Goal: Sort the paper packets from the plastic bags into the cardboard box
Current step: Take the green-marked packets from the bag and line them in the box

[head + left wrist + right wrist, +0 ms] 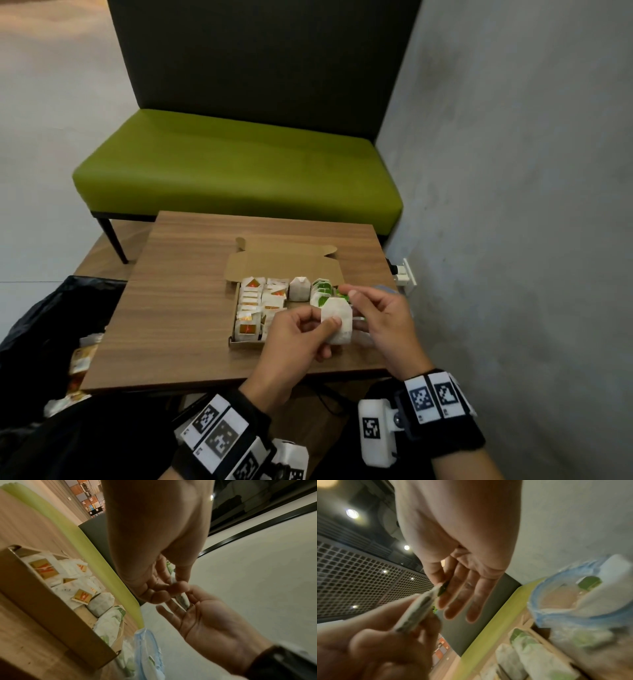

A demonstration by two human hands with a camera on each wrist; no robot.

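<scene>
Mid-sort: left hand (294,339) pinched a white packet (337,320) above the box (245,343), right hand (380,315) nipping its green tip between thumb and forefinger. Next up, probably slotting it into a free gap.

A wooden table (191,308) carries an open box (284,265), its lid folded back on the far side. A blue-rimmed plastic bag (147,649) lies just right of the box.

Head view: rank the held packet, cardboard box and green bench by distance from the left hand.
1. Held packet: pinched in the left hand.
2. Cardboard box: on the table, just beyond.
3. Green bench: behind the table.
</scene>
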